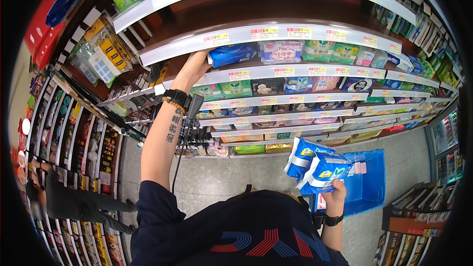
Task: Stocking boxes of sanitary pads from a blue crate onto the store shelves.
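Note:
My left hand [200, 62] reaches under the edge of an upper shelf, at the left end of a blue soft package [232, 54] that lies on the shelf below; its fingertips are hidden. To the right of that package stand a white and pink sanitary pad pack [281, 51] and green and white packs [318, 50]. My right hand [335, 191] holds blue and white plastic-wrapped packs, one [327, 171] in front of another [301, 157], above the grey floor and beside a blue plastic crate [369, 184].
Shelf edges with price tags [258, 99] curve across the view. The blue crate on the floor holds a few small boxes. A person in dark clothes [74, 201] stands at the far left by another shelf rack. A low display stand [414, 210] is at the lower right.

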`<state>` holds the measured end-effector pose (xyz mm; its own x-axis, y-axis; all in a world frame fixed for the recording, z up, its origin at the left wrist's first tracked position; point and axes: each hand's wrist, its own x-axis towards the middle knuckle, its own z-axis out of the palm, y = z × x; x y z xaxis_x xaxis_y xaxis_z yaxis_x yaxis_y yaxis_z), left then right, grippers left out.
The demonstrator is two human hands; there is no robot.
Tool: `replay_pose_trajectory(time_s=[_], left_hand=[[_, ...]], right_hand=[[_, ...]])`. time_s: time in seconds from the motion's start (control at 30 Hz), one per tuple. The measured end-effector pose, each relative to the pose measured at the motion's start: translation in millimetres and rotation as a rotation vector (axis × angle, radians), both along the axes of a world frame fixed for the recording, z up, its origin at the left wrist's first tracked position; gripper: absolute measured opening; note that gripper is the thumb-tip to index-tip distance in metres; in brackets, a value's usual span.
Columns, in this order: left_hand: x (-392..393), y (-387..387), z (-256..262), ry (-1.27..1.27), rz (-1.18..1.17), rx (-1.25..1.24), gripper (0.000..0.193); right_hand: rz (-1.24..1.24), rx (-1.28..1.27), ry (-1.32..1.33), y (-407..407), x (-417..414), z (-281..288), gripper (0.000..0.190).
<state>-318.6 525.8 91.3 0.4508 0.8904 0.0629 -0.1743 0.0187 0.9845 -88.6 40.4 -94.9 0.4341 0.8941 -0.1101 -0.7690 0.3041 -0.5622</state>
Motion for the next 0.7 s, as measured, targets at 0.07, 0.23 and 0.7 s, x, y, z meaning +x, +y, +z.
replay_pose_trajectory(time_s=[0.07, 0.23, 0.7], left_hand=[[-8, -6, -2, -0.009, 0.001, 0.034, 0.048], [-34, -41, -6, -0.149, -0.012, -0.147, 0.057], [-51, -219, -76, -0.257, -0.124, -0.7, 0.055]], right_hand=[[0.001, -0.003, -0.014, 1, 0, 3, 0.079], [0.033, -0.01, 0.002, 4, 0, 6, 0.079], [-0.051, 0.035, 0.065, 33, 6, 35, 0.085]])
